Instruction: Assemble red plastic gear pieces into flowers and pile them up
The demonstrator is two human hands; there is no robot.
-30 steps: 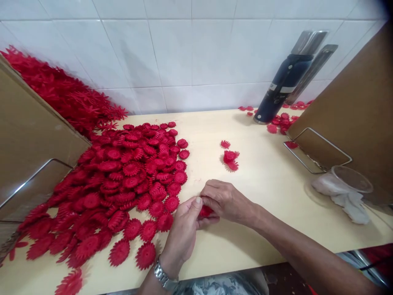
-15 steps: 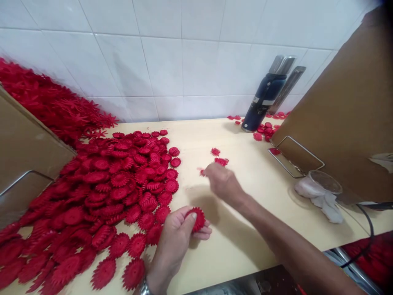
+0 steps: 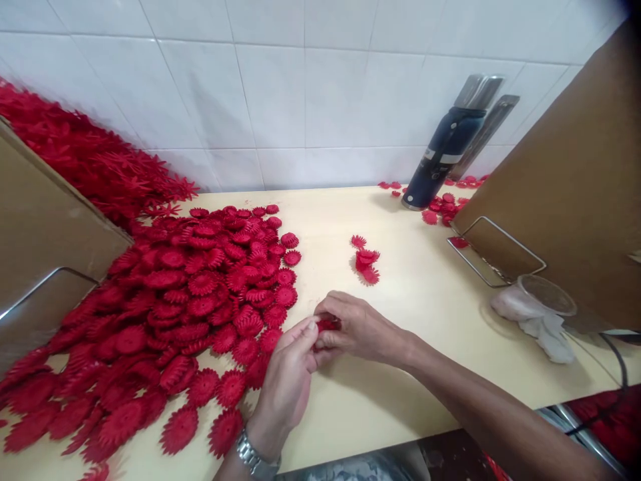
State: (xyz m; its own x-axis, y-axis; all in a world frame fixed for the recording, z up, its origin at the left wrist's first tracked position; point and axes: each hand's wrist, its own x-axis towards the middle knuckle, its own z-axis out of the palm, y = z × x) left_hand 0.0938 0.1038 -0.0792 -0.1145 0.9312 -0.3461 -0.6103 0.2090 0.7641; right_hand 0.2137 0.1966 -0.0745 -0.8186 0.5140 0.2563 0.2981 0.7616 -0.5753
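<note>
My left hand (image 3: 291, 371), with a metal watch (image 3: 250, 453) at its wrist, is closed on a red scalloped flower disc (image 3: 328, 325). Fingers of my right hand (image 3: 361, 329) press around the same disc from the right, hiding most of it. Whether a second, smaller piece is between the right fingers, I cannot make out. Left of both hands spreads a big heap of red flower discs (image 3: 200, 284), several lying loose at its edge. Beyond my hands, a few small red petal pieces (image 3: 368, 259) sit on the pale table (image 3: 330, 220).
Cardboard boxes stand at left (image 3: 45, 220) and right (image 3: 561, 180), each beside a wire stand. A dark blue bottle (image 3: 443, 157) leans in view near the tiled wall (image 3: 270, 87), among small red pieces. A clear plastic tub (image 3: 548, 295) with white plastic sits at right.
My right hand has come down and left from near the small petal pieces, carrying a small red piece, and now meets my left hand at the disc. The view has shifted slightly.
</note>
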